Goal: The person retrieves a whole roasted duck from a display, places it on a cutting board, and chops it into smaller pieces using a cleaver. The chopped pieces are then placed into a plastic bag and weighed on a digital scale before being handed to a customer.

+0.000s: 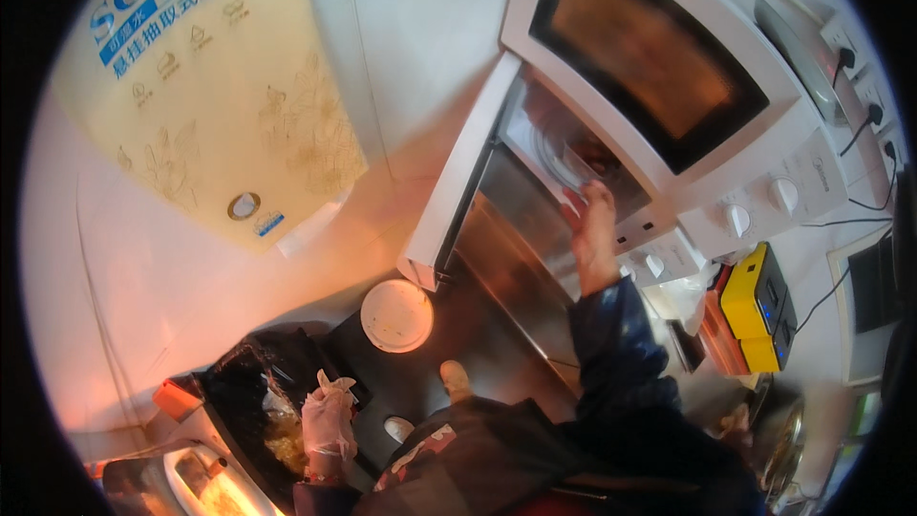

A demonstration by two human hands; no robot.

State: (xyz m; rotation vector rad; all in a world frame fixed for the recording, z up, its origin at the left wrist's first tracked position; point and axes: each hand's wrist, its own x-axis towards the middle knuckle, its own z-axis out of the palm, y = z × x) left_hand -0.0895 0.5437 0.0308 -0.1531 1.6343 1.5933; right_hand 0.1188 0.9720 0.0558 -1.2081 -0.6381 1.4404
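Observation:
My bare right hand [593, 229] reaches to the open lower microwave oven [458, 179], its fingertips at the edge of a clear round dish or turntable [548, 147]. Whether they grip it is unclear. Blurred dark food [598, 154] lies inside. The oven door hangs open to the left. A second white microwave [645, 57] with its door shut sits above. My left hand [328, 423], in a loose clear plastic glove, is curled above the black-lined bin [243, 365], at its right side. Loose glove plastic sticks up at its fingers; what it holds, if anything, is hidden.
A round white lid or tub [397, 316] stands on the dark floor below the oven door. A large tissue pack [236, 107] hangs at upper left. Yellow-and-black devices [752, 301] and cables are at right. A lit tray [215, 480] is at lower left, near the bin.

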